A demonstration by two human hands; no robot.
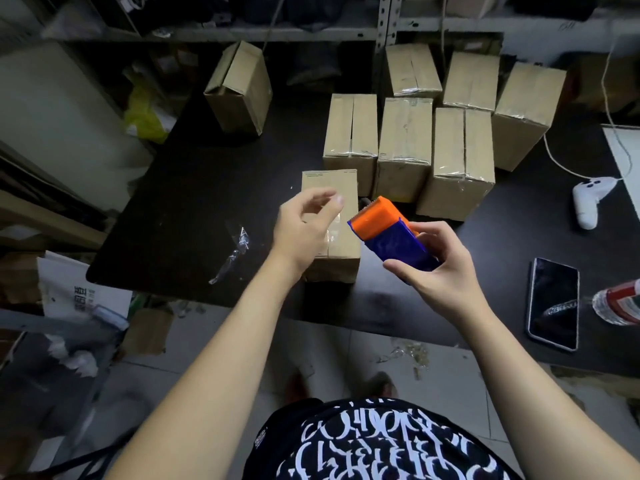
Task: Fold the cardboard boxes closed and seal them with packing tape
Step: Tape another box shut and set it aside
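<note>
Sealing step in hand, by the look of it, on the cardboard box [343, 254] at centre frame, flat on the dark bench [190, 202] with flaps down and a glossy strip of tape across its top. Gripping the orange-and-blue tape dispenser [388, 233] in the right hand [440, 275], fingers curled round the blue body, raised just right of that box. Hovering the left hand [304, 223] above the box top, fingers loosely bent, holding nothing; hands apart. Next up, probably: steadying the box with the left, lowering the dispenser onto the seam, pulling straight and firm. Counting now: eight boxes in all, meaning this one, six clustered at upper right, one alone at upper centre-left. One dispenser. One phone [553, 303], one white controller [588, 202], one bottle [620, 303] at right.
</note>
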